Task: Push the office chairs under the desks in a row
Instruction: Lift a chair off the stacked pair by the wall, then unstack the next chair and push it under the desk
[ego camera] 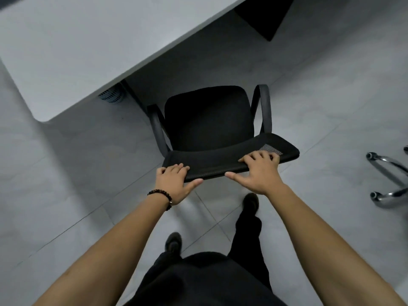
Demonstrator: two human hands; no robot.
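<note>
A black office chair (207, 120) with two curved armrests stands on the grey tiled floor, its seat facing a white desk (72, 47) at the upper left. The seat's front edge lies just short of the desk's edge. My left hand (174, 180) grips the left end of the backrest's top edge (218, 164), fingers over the top and thumb underneath. My right hand (258, 171) holds the same edge further right, fingers spread on the mesh. Both arms are stretched out in front of me.
A chrome base with castors (386, 180) of another chair pokes in at the right edge. A pale ribbed bin (111, 96) sits under the desk's near corner. A dark panel (262, 14) stands under the desk at the top. My feet are just behind the chair.
</note>
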